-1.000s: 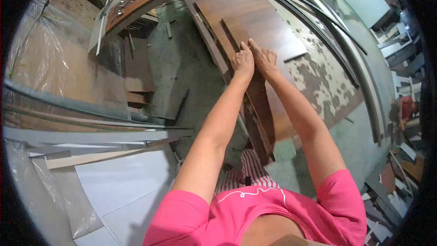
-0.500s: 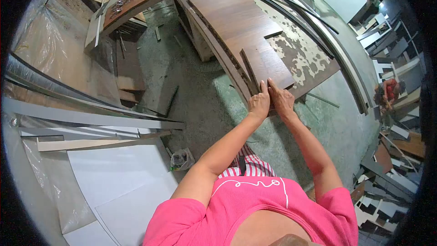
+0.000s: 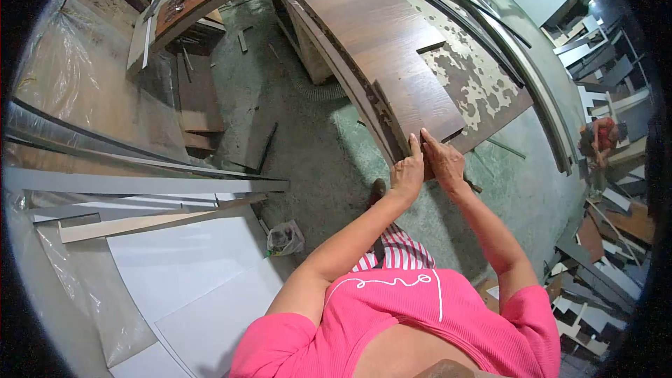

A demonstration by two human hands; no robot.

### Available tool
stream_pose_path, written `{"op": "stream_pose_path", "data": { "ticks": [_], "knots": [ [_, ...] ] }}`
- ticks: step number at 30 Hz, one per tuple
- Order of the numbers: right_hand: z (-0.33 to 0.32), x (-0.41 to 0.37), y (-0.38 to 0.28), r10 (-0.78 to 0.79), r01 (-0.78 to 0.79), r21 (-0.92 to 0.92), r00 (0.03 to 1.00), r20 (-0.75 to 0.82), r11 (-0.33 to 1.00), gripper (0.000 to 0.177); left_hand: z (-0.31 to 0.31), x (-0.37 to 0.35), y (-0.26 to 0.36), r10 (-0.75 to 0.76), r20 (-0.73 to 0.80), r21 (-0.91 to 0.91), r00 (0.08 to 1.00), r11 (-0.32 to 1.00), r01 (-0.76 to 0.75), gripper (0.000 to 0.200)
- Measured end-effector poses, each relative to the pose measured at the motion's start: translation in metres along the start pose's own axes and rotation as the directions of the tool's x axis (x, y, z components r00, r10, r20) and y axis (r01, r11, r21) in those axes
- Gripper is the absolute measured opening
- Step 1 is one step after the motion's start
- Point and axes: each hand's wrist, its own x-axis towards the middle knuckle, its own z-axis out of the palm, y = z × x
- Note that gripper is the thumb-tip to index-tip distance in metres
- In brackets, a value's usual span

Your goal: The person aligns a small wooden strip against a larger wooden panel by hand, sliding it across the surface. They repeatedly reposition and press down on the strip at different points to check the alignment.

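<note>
A brown wood-grain panel (image 3: 378,24) with a stepped notch on its right side lies on the workbench. A narrow dark strip (image 3: 390,113) runs along the left edge of its near end. My left hand (image 3: 407,173) is at the strip's near end, index finger stretched along it and the other fingers curled in. Close beside it, my right hand (image 3: 445,163) is at the panel's near corner, index finger pressed on the edge and the other fingers bent. The undersides of both grips are hidden.
A mottled board (image 3: 483,87) lies under the panel, with long dark profiles (image 3: 490,14) beyond it. Small metal parts lie on a brown side table (image 3: 203,3). White sheets (image 3: 189,273) and leaning strips (image 3: 140,182) are at left. A person (image 3: 602,138) is among offcuts at far right.
Both hands have shifted slightly right and down in the view, along with the panel and surroundings as the camera moved. A shoe now shows below the bench. The hold looks the same.
</note>
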Motion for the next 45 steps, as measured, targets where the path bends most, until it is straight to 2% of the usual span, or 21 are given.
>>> {"op": "stream_pose_path", "data": {
  "ticks": [1,3,6,12,14,16,20,24,25,28,30,32,36,38,42,45],
  "knots": [
    [0.000,0.002,0.002,-0.014,0.015,-0.008,1.000,0.008,1.000,0.034,0.003,0.000,0.001,0.003,0.004,-0.005,1.000,1.000,-0.003,0.053],
    [0.001,0.007,0.006,-0.043,0.043,-0.020,0.999,0.025,0.999,0.034,0.009,0.001,0.000,-0.056,-0.040,-0.128,0.998,0.990,0.050,0.054],
    [0.000,0.017,0.004,-0.069,0.070,-0.023,0.997,0.039,0.997,0.035,0.004,0.008,-0.004,-0.068,-0.032,-0.178,0.997,0.982,0.061,0.053],
    [0.015,0.064,-0.015,-0.072,0.070,0.044,0.997,0.041,0.997,0.039,-0.021,0.047,-0.028,-0.114,-0.091,-0.183,0.989,0.978,0.096,0.050],
    [0.028,0.084,-0.019,-0.092,0.093,0.068,0.996,-0.025,0.993,0.040,-0.029,0.064,-0.038,-0.131,-0.112,-0.201,0.985,0.974,0.107,0.048],
    [0.038,0.107,-0.025,-0.091,0.091,0.057,0.996,0.015,0.994,0.041,-0.044,0.084,-0.044,-0.207,-0.062,-0.084,0.976,0.976,0.201,0.048],
    [0.048,0.163,-0.039,-0.071,0.068,0.024,0.989,0.133,0.997,0.042,-0.052,0.129,-0.068,-0.221,-0.173,-0.076,0.960,0.975,0.211,0.047],
    [0.068,0.219,-0.048,-0.048,0.039,0.055,0.985,0.168,0.998,0.040,-0.067,0.179,-0.093,-0.222,-0.240,-0.068,0.945,0.975,0.212,0.046],
    [0.073,0.233,-0.050,-0.062,0.049,0.088,0.986,0.154,0.995,0.039,-0.070,0.193,-0.098,-0.271,-0.217,-0.135,0.938,0.960,0.246,0.045],
    [0.086,0.276,-0.058,-0.062,0.044,0.125,0.988,0.143,0.991,0.037,-0.085,0.227,-0.112,-0.288,-0.267,-0.109,0.920,0.957,0.268,0.043],
    [0.096,0.303,-0.063,-0.050,0.030,0.132,0.988,0.149,0.991,0.037,-0.098,0.249,-0.121,-0.300,-0.243,-0.106,0.922,0.953,0.282,0.042],
    [0.107,0.330,-0.067,-0.048,0.032,0.132,0.992,0.118,0.991,0.035,-0.108,0.274,-0.131,-0.278,-0.274,-0.032,0.921,0.959,0.280,0.044],
    [0.135,0.388,-0.075,-0.082,0.069,0.188,0.995,0.061,0.980,0.035,-0.125,0.324,-0.151,-0.311,-0.300,0.004,0.902,0.945,0.327,0.042],
    [0.149,0.414,-0.079,-0.127,0.132,0.216,0.991,-0.035,0.967,0.033,-0.133,0.348,-0.161,-0.335,-0.285,0.015,0.898,0.935,0.353,0.042],
    [0.165,0.459,-0.088,-0.129,0.135,0.214,0.991,-0.044,0.967,0.032,-0.148,0.389,-0.173,-0.366,-0.297,0.028,0.882,0.920,0.391,0.043],
    [0.169,0.485,-0.092,-0.115,0.118,0.253,0.993,-0.027,0.960,0.030,-0.151,0.421,-0.189,-0.355,-0.333,0.143,0.873,0.897,0.419,0.041]
  ]
}}
